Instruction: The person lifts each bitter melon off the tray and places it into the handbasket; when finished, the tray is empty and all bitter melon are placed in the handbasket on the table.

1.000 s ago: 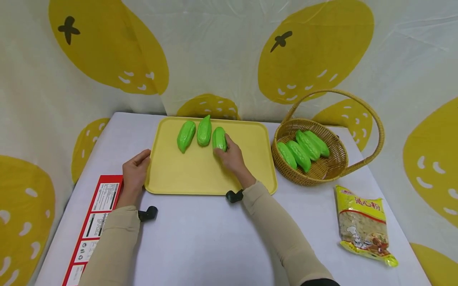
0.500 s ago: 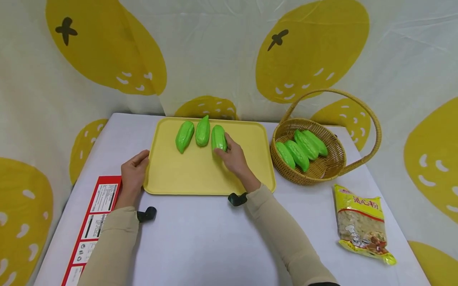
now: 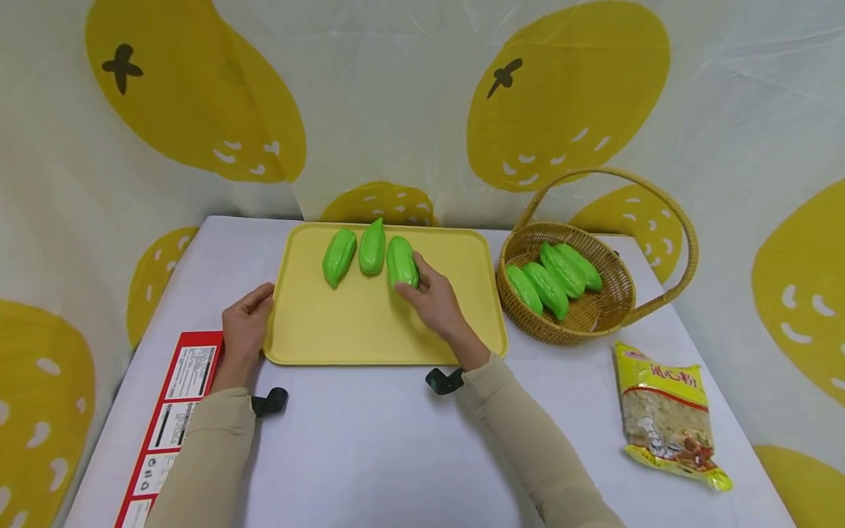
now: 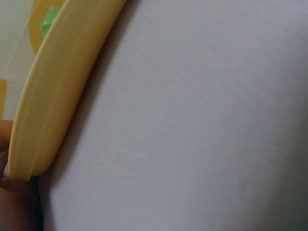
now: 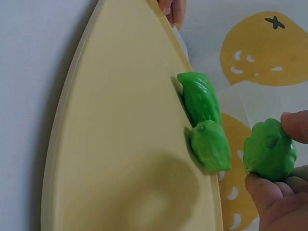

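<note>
My right hand (image 3: 441, 302) pinches a ridged green bitter melon (image 3: 400, 261) between thumb and fingers, above the yellow tray (image 3: 330, 330). In the right wrist view that bitter melon (image 5: 269, 150) shows end-on, apart from the tray. Two more bitter melons lie side by side on the tray to its left, the nearer one (image 3: 372, 248) and the outer one (image 3: 339, 258). My left hand (image 3: 246, 323) holds the tray's left edge with bent fingers. The left wrist view shows the tray's outer wall (image 4: 72, 91) and only a little of that hand.
Right of the tray stands a wicker basket (image 3: 620, 293) with a tall handle, holding several bitter melons (image 3: 562, 270). A yellow food packet (image 3: 667, 418) lies at the right. Beside my left forearm is a red and white box (image 3: 173, 407). A patterned cloth (image 3: 389, 95) hangs behind.
My right hand has raised the bitter melon slightly, and the right wrist has shifted a little right. The left hand stays at the tray edge. The whole head view has shifted slightly.
</note>
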The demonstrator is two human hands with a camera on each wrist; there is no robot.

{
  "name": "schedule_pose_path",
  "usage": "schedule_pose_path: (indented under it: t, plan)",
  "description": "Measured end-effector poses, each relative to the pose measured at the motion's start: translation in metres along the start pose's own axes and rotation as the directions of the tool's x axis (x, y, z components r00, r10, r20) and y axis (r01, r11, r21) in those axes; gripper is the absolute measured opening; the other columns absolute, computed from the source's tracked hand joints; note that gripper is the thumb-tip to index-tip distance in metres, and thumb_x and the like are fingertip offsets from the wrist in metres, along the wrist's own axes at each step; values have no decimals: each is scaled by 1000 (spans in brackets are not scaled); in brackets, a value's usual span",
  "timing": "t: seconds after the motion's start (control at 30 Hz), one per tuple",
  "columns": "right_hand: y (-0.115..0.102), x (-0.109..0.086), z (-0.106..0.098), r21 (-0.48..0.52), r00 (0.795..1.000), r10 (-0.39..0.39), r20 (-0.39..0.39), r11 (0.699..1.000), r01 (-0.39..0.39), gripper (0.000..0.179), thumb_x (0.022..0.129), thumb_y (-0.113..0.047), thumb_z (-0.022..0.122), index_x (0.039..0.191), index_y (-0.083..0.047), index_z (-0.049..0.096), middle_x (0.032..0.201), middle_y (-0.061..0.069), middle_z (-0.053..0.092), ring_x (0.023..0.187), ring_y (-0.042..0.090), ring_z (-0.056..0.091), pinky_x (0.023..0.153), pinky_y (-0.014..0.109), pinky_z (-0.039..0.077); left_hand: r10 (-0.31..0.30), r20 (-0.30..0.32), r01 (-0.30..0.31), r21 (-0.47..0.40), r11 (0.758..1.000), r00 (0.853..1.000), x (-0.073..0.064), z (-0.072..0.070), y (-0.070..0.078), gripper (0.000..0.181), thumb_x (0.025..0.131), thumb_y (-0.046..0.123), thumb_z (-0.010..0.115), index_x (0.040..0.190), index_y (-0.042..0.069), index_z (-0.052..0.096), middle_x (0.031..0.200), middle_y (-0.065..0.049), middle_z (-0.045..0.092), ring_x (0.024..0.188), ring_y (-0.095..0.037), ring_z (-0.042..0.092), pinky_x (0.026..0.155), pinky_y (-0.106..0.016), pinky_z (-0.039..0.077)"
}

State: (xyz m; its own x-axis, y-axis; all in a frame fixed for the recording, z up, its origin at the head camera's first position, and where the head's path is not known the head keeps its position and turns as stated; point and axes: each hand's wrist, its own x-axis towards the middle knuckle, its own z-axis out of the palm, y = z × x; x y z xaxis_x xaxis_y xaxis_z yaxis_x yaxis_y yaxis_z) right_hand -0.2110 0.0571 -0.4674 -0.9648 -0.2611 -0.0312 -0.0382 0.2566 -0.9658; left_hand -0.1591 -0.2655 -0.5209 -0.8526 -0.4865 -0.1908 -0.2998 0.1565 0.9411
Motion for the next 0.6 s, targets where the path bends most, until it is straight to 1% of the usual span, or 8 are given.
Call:
schedule_pose_path:
  t: [0.1,0.33,0.43,0.6]
  plan:
    - [-2,-5,-6,17,1000,-4,-2,1000,4,76,99,-19,68,162,-9,26,165,14,34,144,26,47,113,37,47,2,-12,-2,-3,1000,1000,1,1,0,37,105,17,57,141,15,63,147,-3,60,137,-9,53,110,-22,48]
    - [-7,-14,-21,92,1000,-26,0,995,26,77,100,-18,67,162,-7,23,167,15,31,145,27,46,113,37,47,-31,-5,31,-5,1000,1000,2,1,-1,38,105,20,55,142,18,61,149,-1,59,137,-9,52,113,-25,47]
    - [-8,-18,-29,102,999,-34,-6,994,34,77,100,-17,66,163,-7,22,167,14,29,145,27,46,111,34,48,-42,5,42,-3,999,999,2,0,-1,38,106,22,54,143,20,61,150,1,58,138,-9,51,114,-26,46]
    - [-9,-24,-43,115,999,-46,-18,992,47,76,101,-16,65,163,-8,22,167,15,29,145,26,46,108,26,49,-24,9,24,6,1000,1000,1,1,-1,38,106,21,54,144,19,60,151,-1,57,138,-9,52,113,-24,47]
